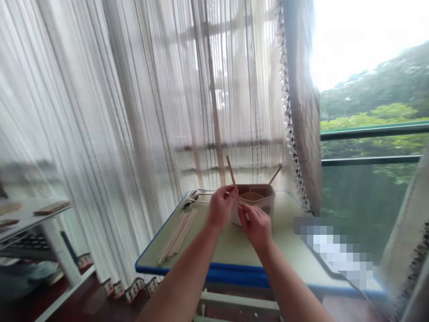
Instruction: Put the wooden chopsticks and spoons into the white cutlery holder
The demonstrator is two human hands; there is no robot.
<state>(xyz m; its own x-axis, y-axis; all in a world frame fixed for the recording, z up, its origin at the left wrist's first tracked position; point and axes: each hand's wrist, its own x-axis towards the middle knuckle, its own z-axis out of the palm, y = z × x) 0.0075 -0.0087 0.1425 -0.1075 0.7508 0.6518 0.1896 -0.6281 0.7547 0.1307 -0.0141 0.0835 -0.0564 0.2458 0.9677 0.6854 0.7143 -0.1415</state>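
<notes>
My left hand is closed at the near left corner of a utensil holder, its fingertips pinched around a thin wooden chopstick that points up. Just below and to the right, my right hand is closed too, with thumb and fingers pressed together; what lies between them is hidden. The brown-rimmed utensil holder stands behind both hands, and a round brown compartment shows inside. Out of its right side leans another wooden stick. To the left, several chopsticks lie in a loose bundle, with metal spoons behind them.
The pale table has a blue edge. A pixelated flat object lies at its right side. Sheer curtains hang behind, and a railing runs outside at right. Another table stands at far left with flat brown pieces on it.
</notes>
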